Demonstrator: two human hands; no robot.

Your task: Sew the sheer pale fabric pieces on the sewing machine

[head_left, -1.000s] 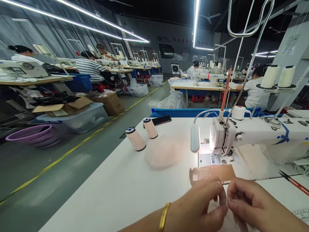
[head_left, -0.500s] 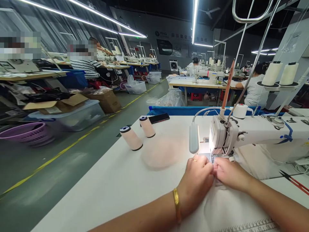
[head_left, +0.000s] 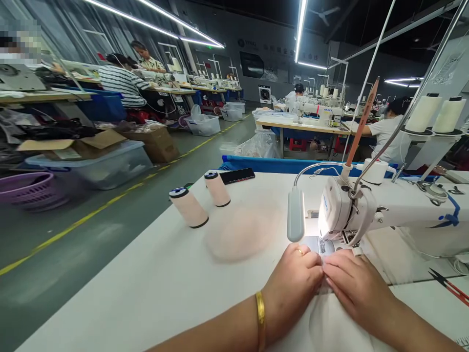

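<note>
Both hands meet in front of the needle of a white sewing machine (head_left: 331,208). My left hand (head_left: 295,281) is closed, fingers curled and pinching the edge of a thin, pale fabric (head_left: 335,322). My right hand (head_left: 357,283) touches it from the other side, its fingers pressed together on the same fabric. What lies between the fingertips is largely hidden. The fabric hangs down toward me below the hands. Just ahead of the fingertips is the presser foot (head_left: 323,244), lit by a lamp (head_left: 296,215).
A sheer round piece of fabric (head_left: 242,234) lies on the white table, left of the machine. Behind it stand two peach thread cones (head_left: 188,208) and a black phone (head_left: 237,176). Thread snips (head_left: 449,286) lie at the right. Co-workers sit at other machines.
The right hand has turned, with its back now facing up and fingers extended over the fabric. The view has shifted slightly, and the ruler at the bottom has mostly left the frame.
</note>
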